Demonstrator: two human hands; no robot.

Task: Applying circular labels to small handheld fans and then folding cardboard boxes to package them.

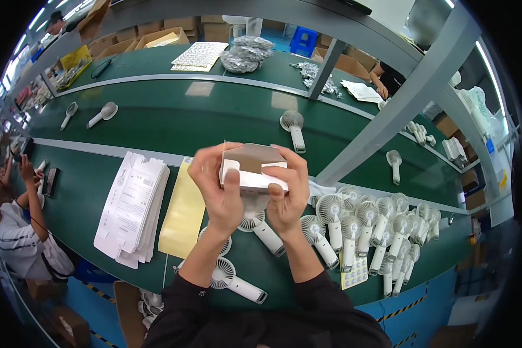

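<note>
A small white carton point(250, 178) is held up over the bench between both hands, its upper end open with flaps raised and the brown inside showing. My left hand point(217, 191) grips its left side, thumb on the near face. On the right side, my right hand point(291, 200) wraps round it, fingers at the open edge. Below the hands lie white handheld fans, one partly hidden fan point(268, 236) under the carton and another fan point(238, 282) close to my body. To the left sit a stack of flat white printed cartons point(132, 209) and a yellow sheet point(182, 217).
Several white handheld fans point(366, 214) crowd the bench on the right, beside a sticker sheet point(354, 271). More fans, such as one fan point(293, 129), lie on the green belt point(214, 116) beyond. A slanting grey post point(388, 104) rises at right. A co-worker point(26, 220) sits at left.
</note>
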